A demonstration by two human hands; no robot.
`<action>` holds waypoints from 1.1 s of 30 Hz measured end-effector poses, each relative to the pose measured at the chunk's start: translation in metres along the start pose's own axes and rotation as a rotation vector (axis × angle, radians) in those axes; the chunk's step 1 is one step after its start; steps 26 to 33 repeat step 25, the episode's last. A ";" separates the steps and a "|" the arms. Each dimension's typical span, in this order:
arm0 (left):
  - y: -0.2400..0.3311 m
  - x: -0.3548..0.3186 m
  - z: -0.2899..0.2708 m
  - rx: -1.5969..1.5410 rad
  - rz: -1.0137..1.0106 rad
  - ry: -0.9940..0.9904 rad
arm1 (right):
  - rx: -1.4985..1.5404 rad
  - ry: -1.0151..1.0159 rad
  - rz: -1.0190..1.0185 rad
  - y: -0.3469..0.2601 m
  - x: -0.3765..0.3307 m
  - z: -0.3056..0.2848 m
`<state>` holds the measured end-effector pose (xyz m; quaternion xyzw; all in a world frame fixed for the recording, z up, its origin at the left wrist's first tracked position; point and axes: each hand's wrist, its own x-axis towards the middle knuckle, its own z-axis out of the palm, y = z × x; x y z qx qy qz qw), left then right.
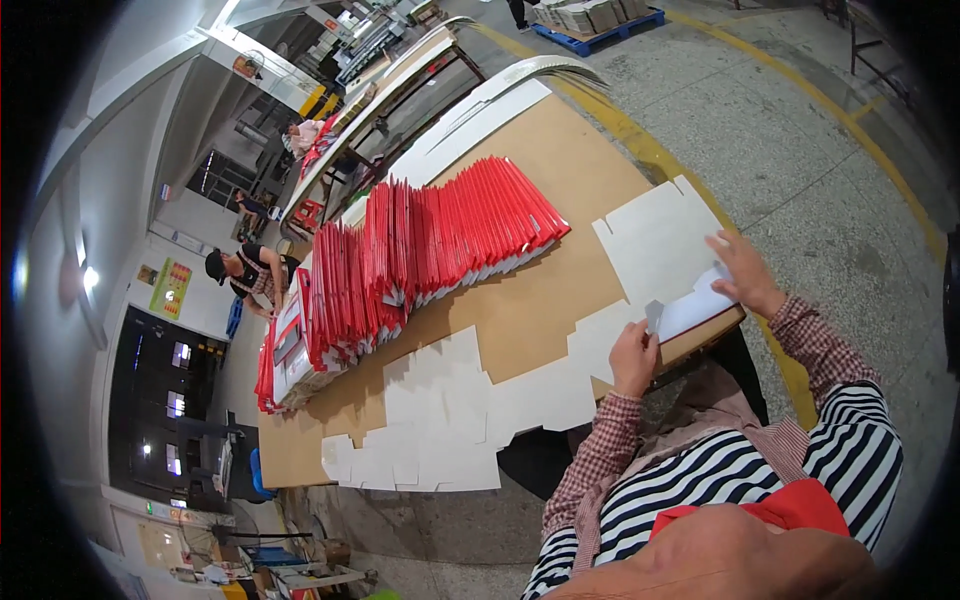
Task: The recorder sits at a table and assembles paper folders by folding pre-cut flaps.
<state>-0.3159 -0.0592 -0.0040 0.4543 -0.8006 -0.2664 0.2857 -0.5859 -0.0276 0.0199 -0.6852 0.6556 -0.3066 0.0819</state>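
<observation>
A folded white card piece (690, 308) with a thin red edge lies at the near right corner of the table. My left hand (634, 358) is closed at its left end, where a small greyish flap (654, 316) sticks up; the exact grip is too small to make out. Over the card's right end my right hand (745, 274) is open, fingers apart, with the thumb near the card's edge. Under and beyond it lie flat white sheets (660, 235). Further left, a long row of red folded card pieces (480, 215) leans tightly together.
The brown tabletop (540, 300) has more cut white sheets (435, 400) along its near edge. Another person (262, 272) in a dark cap stands beyond the red row's far left end. Other worktables (390, 90) run behind. A blue pallet (600, 38) with stacks stands on the floor.
</observation>
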 end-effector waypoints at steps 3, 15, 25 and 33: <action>0.011 -0.009 0.018 0.399 0.272 0.139 | -0.130 0.084 -0.293 -0.006 0.007 0.031; -0.033 -0.064 -0.050 0.395 0.256 0.024 | 0.253 -0.473 -0.468 -0.025 -0.007 0.032; -0.037 -0.051 -0.026 0.167 0.053 0.427 | 0.216 -0.484 -0.423 -0.024 -0.010 0.034; -0.037 -0.051 -0.026 0.167 0.053 0.427 | 0.216 -0.484 -0.423 -0.024 -0.010 0.034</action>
